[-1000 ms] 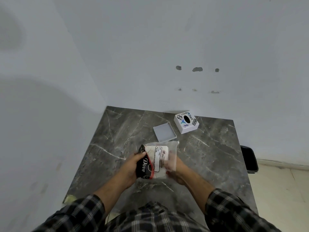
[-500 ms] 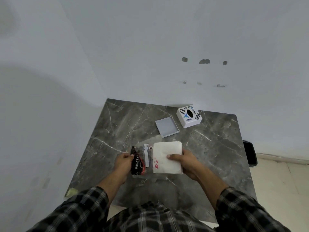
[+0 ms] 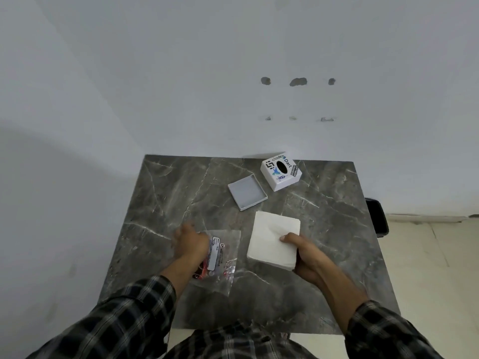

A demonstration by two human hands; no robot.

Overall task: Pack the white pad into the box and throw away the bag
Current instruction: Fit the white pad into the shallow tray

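Observation:
My right hand (image 3: 304, 256) grips the white pad (image 3: 273, 238) by its near right corner, a little above the table and right of centre. The clear plastic bag (image 3: 225, 257), with a printed label and red and black items inside, lies flat on the table. My left hand (image 3: 191, 242) rests over the bag's left edge, blurred, with its fingers stretched out to the far left. Farther back stand a white box (image 3: 281, 174) with stickers and an oval hole on top, and a shallow open grey tray (image 3: 247, 193) just left of it.
The grey marble table (image 3: 166, 198) sits against a white wall at the back. A black bin (image 3: 377, 220) stands on the floor off the table's right edge. The table's near edge lies close to my body.
The pad came fully out of the bag and moved right in my right hand. The bag dropped flat onto the table and my left hand's fingers spread over it.

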